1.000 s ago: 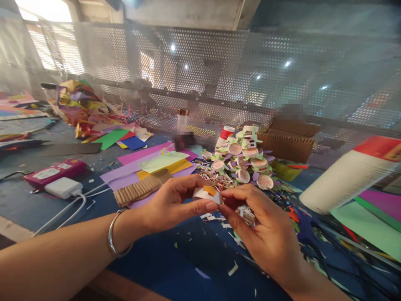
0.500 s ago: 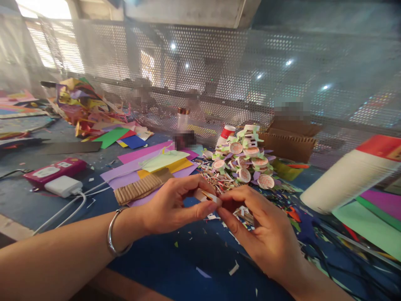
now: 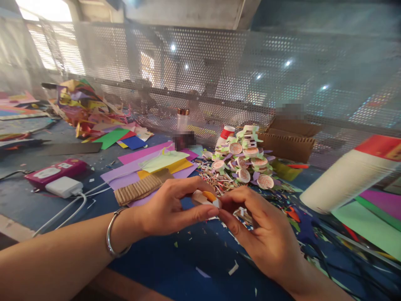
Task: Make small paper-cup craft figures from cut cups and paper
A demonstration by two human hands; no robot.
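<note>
Between my two hands is a small curled piece of white paper or card (image 3: pixel 198 197) with an orange-yellow patch on its inner side. My left hand (image 3: pixel 175 209), a silver bangle on its wrist, pinches it between thumb and fingers. The fingertips of my right hand (image 3: pixel 263 230) close on its right end; they cover part of it. Just beyond my hands rises a pile of round white paper pieces with orange print (image 3: pixel 265 181), with green and purple strips on them. Thin paper scraps (image 3: pixel 216 177) lie at the pile's foot.
Coloured paper sheets (image 3: pixel 115 172) and corrugated cardboard (image 3: pixel 134 190) lie left of centre. A magenta power strip (image 3: pixel 75 167) with a white charger (image 3: pixel 64 187) and cables is farther left. Stacked paper cups (image 3: pixel 341 179) and a blue tool (image 3: pixel 305 228) with cables are right. Behind stands a perforated screen (image 3: pixel 216 62).
The small piece has turned or opened slightly in my fingers, so more of its orange-yellow inside shows. Both hands have stayed almost in place.
</note>
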